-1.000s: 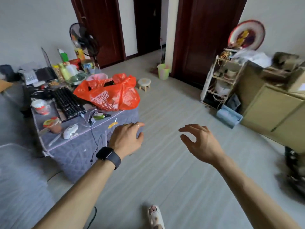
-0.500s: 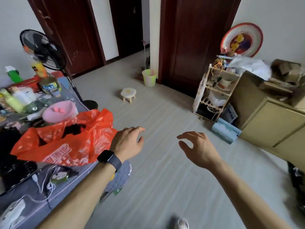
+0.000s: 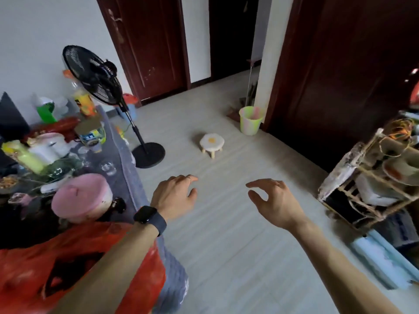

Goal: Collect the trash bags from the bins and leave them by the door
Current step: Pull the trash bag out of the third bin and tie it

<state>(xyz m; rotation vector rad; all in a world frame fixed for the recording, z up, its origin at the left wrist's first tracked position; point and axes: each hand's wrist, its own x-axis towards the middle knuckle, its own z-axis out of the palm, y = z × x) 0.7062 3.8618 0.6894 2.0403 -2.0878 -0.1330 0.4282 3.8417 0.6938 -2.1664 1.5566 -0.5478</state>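
Observation:
A small pastel green and pink bin (image 3: 250, 120) stands on the floor at the far side of the room, beside a dark wooden door (image 3: 335, 71). Whether it holds a bag cannot be told from here. A second small blue bin (image 3: 132, 111) sits behind the fan's pole near another dark door (image 3: 147, 46). My left hand (image 3: 174, 196), with a black watch on the wrist, hovers in mid-air holding nothing, fingers loosely curled. My right hand (image 3: 273, 201) is stretched out beside it, fingers relaxed and spread, also empty. An orange plastic bag (image 3: 29, 266) lies on the table at lower left.
A cluttered grey-covered table (image 3: 127, 159) runs along the left. A black standing fan (image 3: 99, 80) stands at its far end. A small egg-shaped stool (image 3: 212, 142) is on the floor ahead. A bamboo rack (image 3: 371, 182) and a blue box (image 3: 381, 259) line the right side.
The view has moved forward along the table toward the doors; the stool, fan and pastel bin are closer. Both hands stay empty in front of me.

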